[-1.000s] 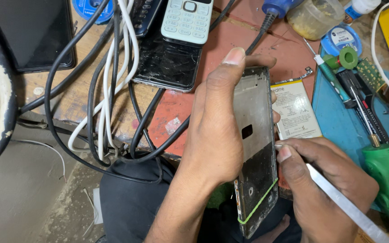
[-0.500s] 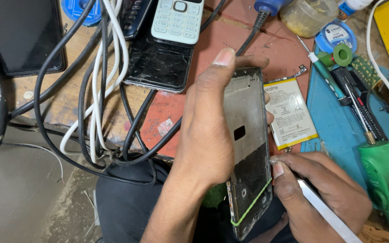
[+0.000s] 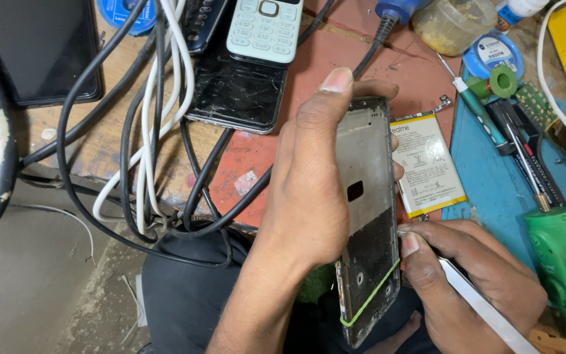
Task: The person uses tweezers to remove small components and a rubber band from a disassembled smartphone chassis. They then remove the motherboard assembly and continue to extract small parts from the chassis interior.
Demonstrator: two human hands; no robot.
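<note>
Meanwhile, a stripped phone frame is being worked along its edge.

Left hand (image 3: pixel 309 190) has its grip closed around the phone frame (image 3: pixel 368 216), held upright above the bench (image 3: pixel 263 164); right hand (image 3: pixel 473 282) pinches metal tweezers (image 3: pixel 486 308), tip at the frame's right edge. Judged step: prying or picking there, calling for a steady frame and light pressure. A battery (image 3: pixel 427 164) lies behind.

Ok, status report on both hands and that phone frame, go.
Left hand grips phone frame upright. Right hand holds tweezers, tip at frame's right edge. Battery lies behind, cables left, neither obstructing.
</note>
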